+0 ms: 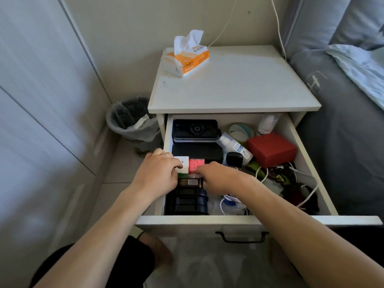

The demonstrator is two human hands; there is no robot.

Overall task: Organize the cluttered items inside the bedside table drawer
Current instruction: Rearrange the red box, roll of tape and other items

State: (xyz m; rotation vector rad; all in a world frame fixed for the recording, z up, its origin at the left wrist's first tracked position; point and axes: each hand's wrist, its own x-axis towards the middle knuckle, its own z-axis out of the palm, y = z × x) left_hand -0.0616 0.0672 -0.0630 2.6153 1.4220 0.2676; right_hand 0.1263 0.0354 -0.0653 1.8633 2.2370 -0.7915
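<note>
The white drawer [295, 142] is pulled open and full of clutter. My left hand [158, 173] grips a puzzle cube [190, 165] with white and pink faces at the drawer's left side. My right hand [216, 177] holds the cube's right edge with curled fingers. Under both hands lies a small dark bottle [190, 182], and in front of it a dark blue case [187, 201]. Behind the cube sit black flat devices [195, 129]. To the right are a white spray bottle [234, 147], a red box [272, 149], a black earbud case [234, 160] and tangled white cables [305, 192].
A tissue pack [187, 57] lies on the bedside table top [239, 86]. A lined waste bin [133, 121] stands left of the table, with wardrobe doors beyond it. A grey bed [342, 132] borders the right side. The drawer handle [242, 236] faces me.
</note>
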